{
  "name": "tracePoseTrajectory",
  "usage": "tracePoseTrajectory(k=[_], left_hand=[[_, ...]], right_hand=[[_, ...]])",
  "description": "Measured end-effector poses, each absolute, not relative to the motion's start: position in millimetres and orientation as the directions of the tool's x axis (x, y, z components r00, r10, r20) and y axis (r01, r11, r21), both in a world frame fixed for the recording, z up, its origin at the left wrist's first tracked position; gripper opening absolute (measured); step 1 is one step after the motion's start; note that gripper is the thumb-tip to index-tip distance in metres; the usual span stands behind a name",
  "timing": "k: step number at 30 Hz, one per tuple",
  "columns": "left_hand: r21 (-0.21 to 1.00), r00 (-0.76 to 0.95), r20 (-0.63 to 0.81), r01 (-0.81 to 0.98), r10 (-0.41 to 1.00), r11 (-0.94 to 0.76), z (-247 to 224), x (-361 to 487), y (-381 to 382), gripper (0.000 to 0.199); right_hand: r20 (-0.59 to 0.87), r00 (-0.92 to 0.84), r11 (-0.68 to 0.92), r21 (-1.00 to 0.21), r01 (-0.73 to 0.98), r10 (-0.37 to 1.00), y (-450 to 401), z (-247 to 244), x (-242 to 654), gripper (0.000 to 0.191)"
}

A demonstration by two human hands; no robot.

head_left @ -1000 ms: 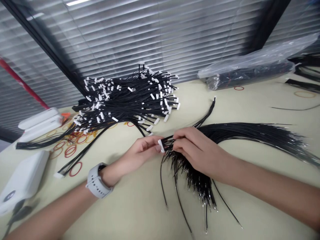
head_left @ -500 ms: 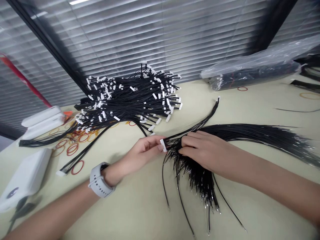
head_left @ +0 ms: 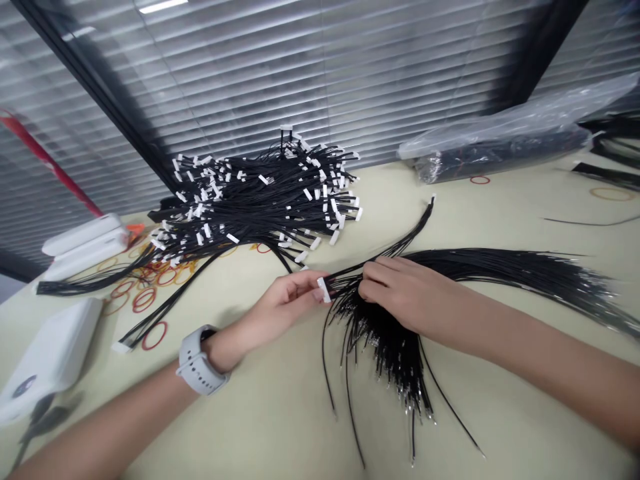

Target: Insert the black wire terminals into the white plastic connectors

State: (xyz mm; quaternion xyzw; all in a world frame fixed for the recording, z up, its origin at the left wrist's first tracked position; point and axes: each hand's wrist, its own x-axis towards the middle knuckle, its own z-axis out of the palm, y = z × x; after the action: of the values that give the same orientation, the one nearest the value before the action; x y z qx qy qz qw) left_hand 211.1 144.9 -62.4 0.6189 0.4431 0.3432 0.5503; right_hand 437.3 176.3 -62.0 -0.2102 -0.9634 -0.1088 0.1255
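My left hand [head_left: 287, 300] pinches a small white plastic connector [head_left: 323, 290] between thumb and fingertips. Black wires run from that connector into a loose bundle of black wires [head_left: 385, 350], with bare crimped ends fanning toward me. My right hand [head_left: 405, 293] lies on the bundle, its fingertips closed on the wires a little to the right of the connector. A second long sheaf of black wires [head_left: 505, 273] stretches right from under that hand. Beyond both hands sits a heaped pile of black wire leads with white connectors [head_left: 260, 200]. A grey smartwatch [head_left: 200, 360] circles my left wrist.
The pale beige tabletop [head_left: 280, 427] holds scattered red and orange rubber bands [head_left: 145, 300] at the left, white boxes [head_left: 55, 353] at the left edge, and a clear plastic bag of black wires [head_left: 500, 150] at the back right. Window blinds rise behind the table.
My right hand has slid right along the wires, away from the connector, and the loose strands beneath it have shifted slightly. My left hand still holds the connector.
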Motion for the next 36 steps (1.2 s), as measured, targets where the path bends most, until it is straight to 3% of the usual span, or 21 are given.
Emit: tracePoseTrajectory(k=[3,8,11,16,24,28,36], left_hand=[[0.988,0.378,-0.063,0.157,0.924,0.003,-62,211,145,0.023],[0.991,0.398,-0.038,0.131,0.916,-0.016,-65,211,146,0.023],[0.996,0.406,-0.037,0.089,0.913,0.001,-66,211,146,0.027],[0.998,0.39,-0.056,0.032,0.919,0.048,-64,212,145,0.024],[0.996,0.169,-0.005,0.084,0.986,-0.01,-67,210,145,0.023],[0.998,0.148,-0.049,0.057,0.988,0.041,-70,209,145,0.027],[0.997,0.169,-0.054,0.07,0.984,0.042,-73,207,147,0.026]], right_hand=[[0.291,-0.861,0.892,0.051,0.448,0.416,176,-61,437,0.025],[0.311,-0.762,0.804,-0.41,0.432,0.568,172,-54,433,0.012],[0.33,-0.747,0.768,-0.53,0.359,0.577,172,-52,430,0.013],[0.28,-0.727,0.718,-0.571,0.399,0.627,171,-51,430,0.016],[0.235,-0.631,0.601,-0.653,0.462,0.74,176,-50,436,0.012],[0.238,-0.542,0.53,-0.698,0.481,0.806,180,-46,441,0.012],[0.21,-0.538,0.515,-0.687,0.513,0.816,181,-46,444,0.015]])
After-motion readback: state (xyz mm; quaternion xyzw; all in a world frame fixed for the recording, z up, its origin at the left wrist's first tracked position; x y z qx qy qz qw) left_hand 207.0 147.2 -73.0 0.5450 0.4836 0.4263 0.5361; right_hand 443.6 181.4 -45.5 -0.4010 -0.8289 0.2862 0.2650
